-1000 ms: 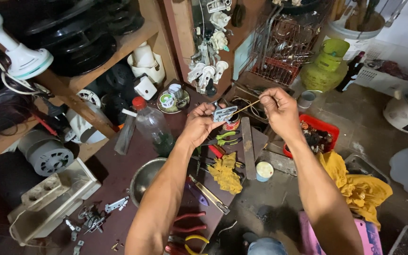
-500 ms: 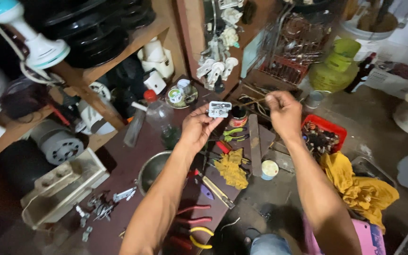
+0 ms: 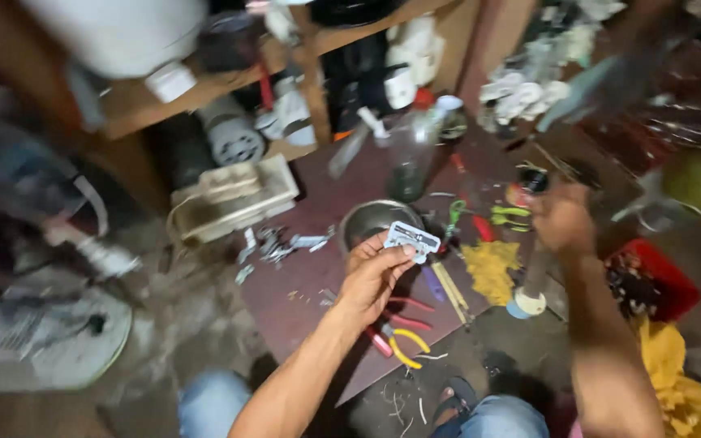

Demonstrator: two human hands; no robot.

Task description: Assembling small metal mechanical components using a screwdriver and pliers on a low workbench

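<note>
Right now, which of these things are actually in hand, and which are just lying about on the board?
In hand:
left hand pinching small flat silver metal part
right hand, blurred, contents unclear

Lying about:
round steel bowl
yellow-handled pliers
crumpled yellow rag
red plastic tray

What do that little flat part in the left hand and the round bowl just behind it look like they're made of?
The flat part looks like pale grey sheet metal, dull, with cut-out holes; it could be plastic. The bowl seems to be steel, judging by its silvery sheen.

Small flat metal part [image 3: 412, 238], pale grey with cut-outs (detail blurred), held tilted at frame centre, pinched at lower edge.
</note>
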